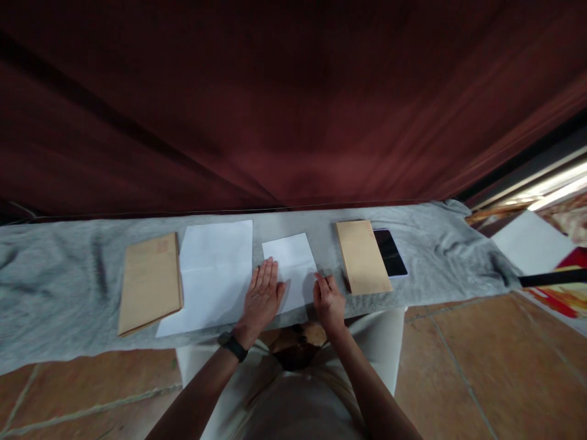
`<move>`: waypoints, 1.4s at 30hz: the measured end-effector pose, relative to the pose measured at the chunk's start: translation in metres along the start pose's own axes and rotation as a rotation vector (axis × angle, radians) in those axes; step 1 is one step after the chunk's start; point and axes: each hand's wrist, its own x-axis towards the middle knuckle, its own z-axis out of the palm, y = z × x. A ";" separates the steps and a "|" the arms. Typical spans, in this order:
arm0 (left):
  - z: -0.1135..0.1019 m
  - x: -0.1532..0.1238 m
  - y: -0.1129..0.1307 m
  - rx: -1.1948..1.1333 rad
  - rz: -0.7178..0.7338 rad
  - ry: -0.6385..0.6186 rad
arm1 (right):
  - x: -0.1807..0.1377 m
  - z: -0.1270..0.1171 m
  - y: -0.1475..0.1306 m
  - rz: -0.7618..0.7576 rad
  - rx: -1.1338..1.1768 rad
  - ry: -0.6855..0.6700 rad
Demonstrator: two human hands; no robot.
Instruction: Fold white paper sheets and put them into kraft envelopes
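A small folded white sheet (291,261) lies in the middle of a grey cloth (55,275) that covers a narrow table. My left hand (263,294) lies flat on the sheet's left edge, fingers stretched out together. My right hand (327,299) rests at the sheet's right edge with its fingers curled, fingertips pressing the paper. A black watch sits on my left wrist.
Left of the hands lie a larger white sheet (211,272) and a brown envelope (150,282). To the right lie another brown envelope (362,255) and a dark phone (390,252). A dark red curtain (275,98) hangs behind the table. Tiled floor (472,360) is below.
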 end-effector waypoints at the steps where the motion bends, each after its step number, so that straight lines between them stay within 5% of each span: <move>1: 0.000 0.000 0.001 0.000 -0.017 0.011 | 0.000 0.000 0.000 0.003 0.002 -0.005; 13: 0.013 0.067 0.055 -0.097 0.272 -0.105 | 0.004 -0.007 -0.004 0.055 0.050 -0.088; 18: 0.021 0.090 0.047 -0.099 0.299 -0.092 | 0.002 -0.006 -0.003 0.053 0.030 -0.108; 27: 0.032 0.110 0.033 -0.065 0.140 -0.029 | 0.000 -0.002 0.000 0.040 0.010 -0.098; 42: 0.021 0.108 -0.014 -0.034 0.015 -0.014 | 0.000 -0.002 0.001 0.030 0.016 -0.068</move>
